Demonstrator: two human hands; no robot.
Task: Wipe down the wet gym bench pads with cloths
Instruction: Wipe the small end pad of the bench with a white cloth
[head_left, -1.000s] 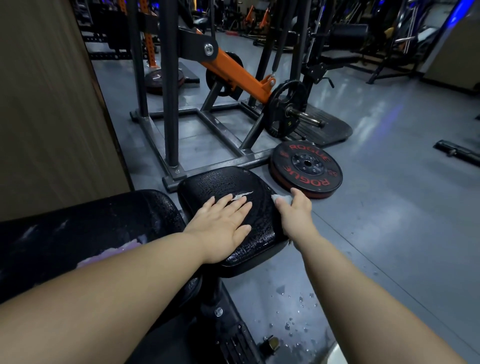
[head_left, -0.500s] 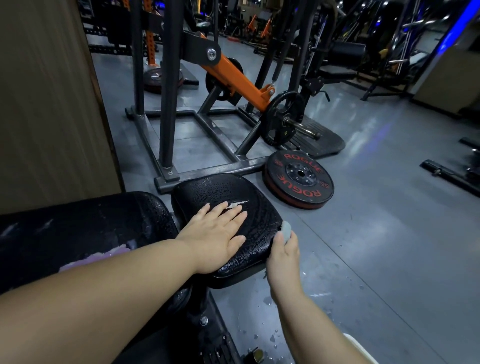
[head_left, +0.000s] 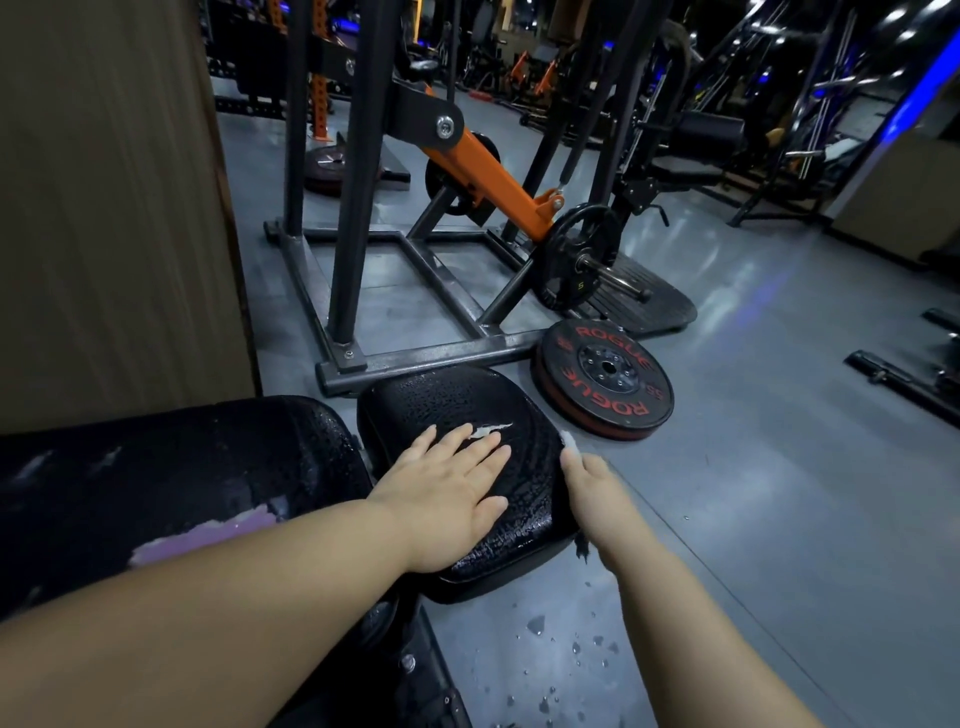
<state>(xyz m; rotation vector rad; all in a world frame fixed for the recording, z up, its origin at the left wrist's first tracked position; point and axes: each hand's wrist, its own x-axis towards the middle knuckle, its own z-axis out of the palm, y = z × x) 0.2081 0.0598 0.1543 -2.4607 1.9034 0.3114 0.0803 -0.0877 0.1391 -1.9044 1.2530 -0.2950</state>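
Observation:
A small black seat pad (head_left: 457, 400), beaded with water and torn near its middle, sits in front of me. My left hand (head_left: 447, 493) lies flat on it with straight fingers. My right hand (head_left: 597, 493) is at the pad's right edge and grips a small pale cloth (head_left: 570, 441), of which only a tip shows beyond the fingers. To the left lies the long black bench pad (head_left: 171, 467), wet and worn, with a purple patch where the cover has peeled.
A black and red weight plate (head_left: 605, 379) lies flat on the grey floor just beyond the seat pad. Behind it stands a dark steel machine frame (head_left: 415, 358) with an orange arm. A wooden wall panel (head_left: 104, 208) rises at left. Water drops (head_left: 561, 649) dot the floor below the pad.
My right hand slid with the cloth back along the pad's right edge toward me, then forward again to near the front corner. My left hand stayed flat on the pad.

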